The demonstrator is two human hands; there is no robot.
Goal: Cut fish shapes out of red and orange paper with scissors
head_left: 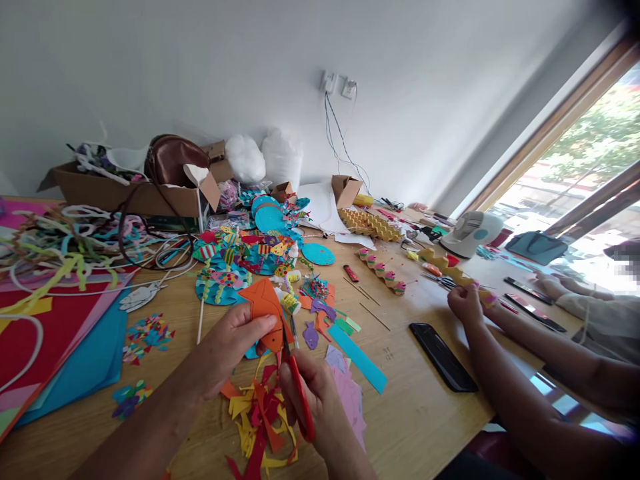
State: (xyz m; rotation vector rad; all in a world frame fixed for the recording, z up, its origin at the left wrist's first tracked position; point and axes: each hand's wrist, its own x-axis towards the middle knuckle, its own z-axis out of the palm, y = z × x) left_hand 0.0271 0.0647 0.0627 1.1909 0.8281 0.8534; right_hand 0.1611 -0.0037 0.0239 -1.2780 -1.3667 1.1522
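Observation:
My left hand (240, 343) pinches a piece of orange paper (266, 308) with a fish outline and a dark eye spot drawn on it. Red-handled scissors (300, 393) are gripped in my right hand (315, 393), their blades at the paper's right edge. Below both hands lies a heap of red, yellow and orange paper scraps (260, 427). Purple fish cutouts (311, 335) and a blue paper strip (361, 360) lie to the right. Beyond the orange paper are decorated paper fish (225, 250) on blue scalloped pieces, and a glue bottle (289, 302).
Coloured paper sheets (85, 363) and pipe cleaners (60, 240) cover the left side. A cardboard box (125, 197) stands against the wall. A black phone (443, 357) lies to the right, near another person's hands (470, 303) holding a yellow zigzag strip. A white fan (473, 233) stands farther back.

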